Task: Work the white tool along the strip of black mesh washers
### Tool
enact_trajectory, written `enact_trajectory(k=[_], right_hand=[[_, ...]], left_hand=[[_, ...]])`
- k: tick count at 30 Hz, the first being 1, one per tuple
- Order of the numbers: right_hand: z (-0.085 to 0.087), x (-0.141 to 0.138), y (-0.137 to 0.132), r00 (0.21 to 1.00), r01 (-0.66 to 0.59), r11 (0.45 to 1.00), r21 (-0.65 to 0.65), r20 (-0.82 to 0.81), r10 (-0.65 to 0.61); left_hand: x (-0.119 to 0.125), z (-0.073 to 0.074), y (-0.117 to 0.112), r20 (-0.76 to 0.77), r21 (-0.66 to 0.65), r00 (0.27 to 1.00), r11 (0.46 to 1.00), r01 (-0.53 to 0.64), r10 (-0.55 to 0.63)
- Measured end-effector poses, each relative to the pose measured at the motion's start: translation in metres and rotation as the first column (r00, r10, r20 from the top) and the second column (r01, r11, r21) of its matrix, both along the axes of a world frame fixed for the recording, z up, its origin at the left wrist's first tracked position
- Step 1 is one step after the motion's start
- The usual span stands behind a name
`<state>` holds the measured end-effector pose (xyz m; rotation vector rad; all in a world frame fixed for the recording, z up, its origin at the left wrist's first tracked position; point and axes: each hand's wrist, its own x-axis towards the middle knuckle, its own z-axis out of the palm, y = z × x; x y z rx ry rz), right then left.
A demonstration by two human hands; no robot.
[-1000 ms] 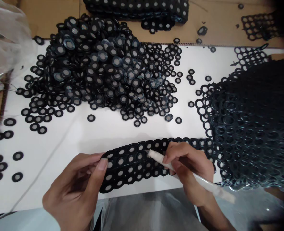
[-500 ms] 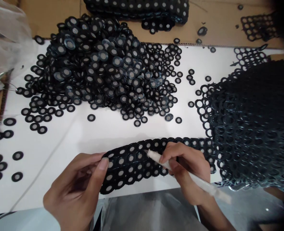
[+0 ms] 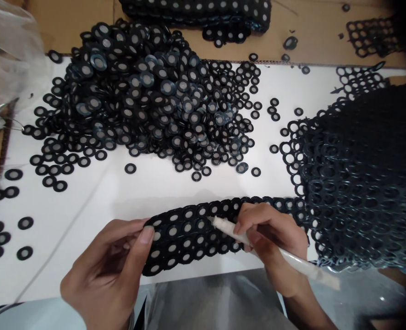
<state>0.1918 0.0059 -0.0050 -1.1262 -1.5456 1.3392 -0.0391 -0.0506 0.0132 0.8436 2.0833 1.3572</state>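
Note:
My left hand (image 3: 108, 270) pinches the left end of a black rubber-like strip (image 3: 173, 245) between thumb and fingers. Rows of round pale-centred discs fill this strip, which slants up to the right over the white board. In my right hand (image 3: 275, 240) is a pen-like tool with a pale wrapped handle (image 3: 225, 225), gripped like a pencil. Its thin dark tip meets or hovers just over the strip's upper rows; contact I cannot tell. Part of the strip is hidden behind my right hand.
A large heap of loose black rings (image 3: 144, 91) with pale centres covers the back of the white board (image 3: 103, 201). At the right stands a stack of black perforated sheets (image 3: 361, 183). Behind lies a bundle of filled strips (image 3: 196, 11). A plastic bag (image 3: 10, 50) is at far left.
My right hand and the tool have shifted slightly to the right along the strip. My left hand keeps its pinch at nearly the same place.

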Motion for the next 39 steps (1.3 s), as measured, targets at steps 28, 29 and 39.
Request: enact_trajectory(k=[28,29,39], right_hand=[[-0.0008,-0.002,-0.0019,0.996,-0.055,0.996,0.066,0.073,0.05],[-0.0002,-0.0018,-0.0022,0.998,-0.036,0.998,0.049,0.057,0.033],[-0.002,0.0017,-0.0078,0.994,0.079,0.994,-0.069,-0.075,-0.084]], left_hand=[[-0.0037,-0.0031,-0.0046,-0.021,0.019,1.0,1.0,0.009,-0.009],[-0.0032,-0.0035,-0.0044,-0.013,0.028,1.0,1.0,0.008,-0.008],[-0.0013,-0.0026,-0.0054,0.008,0.019,1.0,1.0,-0.014,0.013]])
